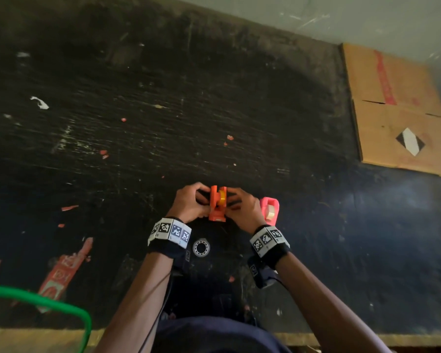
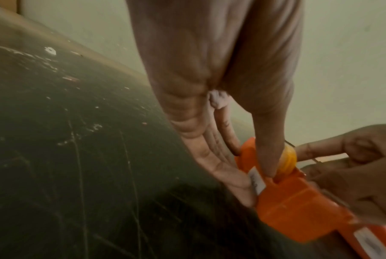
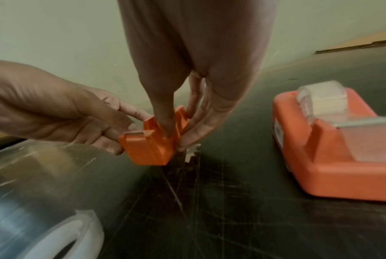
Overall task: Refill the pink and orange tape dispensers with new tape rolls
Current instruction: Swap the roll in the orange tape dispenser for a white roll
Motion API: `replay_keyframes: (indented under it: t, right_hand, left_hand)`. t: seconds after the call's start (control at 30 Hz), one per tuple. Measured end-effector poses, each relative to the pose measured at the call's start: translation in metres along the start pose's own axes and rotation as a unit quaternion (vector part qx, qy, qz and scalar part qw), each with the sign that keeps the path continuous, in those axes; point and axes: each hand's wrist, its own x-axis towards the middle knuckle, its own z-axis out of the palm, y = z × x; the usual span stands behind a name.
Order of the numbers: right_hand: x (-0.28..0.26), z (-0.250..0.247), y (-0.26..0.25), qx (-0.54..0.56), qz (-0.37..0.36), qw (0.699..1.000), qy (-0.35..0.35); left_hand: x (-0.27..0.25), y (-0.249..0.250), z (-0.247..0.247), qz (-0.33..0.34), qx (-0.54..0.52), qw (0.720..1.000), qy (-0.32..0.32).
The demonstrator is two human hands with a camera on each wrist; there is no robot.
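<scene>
The orange tape dispenser [image 1: 215, 208] is held over the dark table between both hands. A yellow tape roll [image 1: 222, 197] sits between its side walls, also seen in the left wrist view [image 2: 289, 160]. My left hand [image 1: 201, 200] grips the dispenser's left side, thumb on top beside the roll. My right hand [image 1: 233, 203] grips the right side, and its thumb [image 3: 165, 122] pushes down between the walls. The pink dispenser [image 1: 271, 208] stands just right of my right hand with a clear roll [image 3: 320, 99] in it.
A loose clear tape roll [image 1: 201, 247] lies on the table between my wrists. A flattened cardboard box [image 1: 397, 110] lies at the far right. A red wrapper [image 1: 64, 271] and a green tube [image 1: 49, 299] are at the lower left. The scratched table [image 1: 163, 110] carries small scraps.
</scene>
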Motion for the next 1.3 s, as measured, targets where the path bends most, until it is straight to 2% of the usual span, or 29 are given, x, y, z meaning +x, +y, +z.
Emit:
replay_keyframes:
  t: [0.27, 0.37, 0.5, 0.57, 0.9, 0.97, 1.03, 1.1, 1.17, 1.23, 1.3]
  right_hand:
    - [-0.036, -0.027, -0.004, 0.194, -0.016, 0.981, 0.005]
    - [-0.053, -0.03, -0.003, 0.213, -0.018, 0.977, -0.013]
    - [-0.074, -0.03, -0.006, 0.188, -0.041, 0.979, -0.074]
    - [-0.083, -0.028, -0.009, 0.186, -0.045, 0.977, -0.095]
    - [-0.093, -0.002, -0.021, 0.18, -0.026, 0.977, -0.107]
    - [-0.091, -0.002, -0.02, 0.185, -0.016, 0.977, -0.109]
    - [-0.089, -0.003, -0.016, 0.175, -0.01, 0.98, -0.095]
    - [-0.088, -0.003, -0.01, 0.168, 0.004, 0.983, -0.077]
    - [-0.089, -0.004, -0.006, 0.164, 0.017, 0.984, -0.065]
    - [-0.09, -0.003, -0.001, 0.161, 0.022, 0.985, -0.061]
    - [-0.092, -0.001, 0.0, 0.159, 0.022, 0.985, -0.061]
  left_hand:
    - [-0.034, 0.025, -0.014, 0.072, -0.057, 0.994, -0.056]
    - [-0.053, 0.021, -0.009, 0.11, -0.089, 0.988, -0.066]
    - [-0.075, 0.003, -0.002, 0.156, -0.112, 0.977, -0.093]
    - [-0.084, -0.005, -0.001, 0.152, -0.133, 0.975, -0.094]
    - [-0.099, -0.031, -0.015, 0.118, -0.14, 0.979, -0.086]
    - [-0.1, -0.038, -0.02, 0.11, -0.146, 0.981, -0.062]
    - [-0.097, -0.045, -0.024, 0.09, -0.102, 0.991, 0.003]
    - [-0.089, -0.054, -0.024, 0.067, 0.03, 0.994, 0.08]
    - [-0.084, -0.064, -0.019, 0.041, 0.173, 0.975, 0.132]
    - [-0.083, -0.075, -0.011, 0.014, 0.24, 0.96, 0.147]
    - [-0.083, -0.082, -0.003, -0.009, 0.238, 0.961, 0.139]
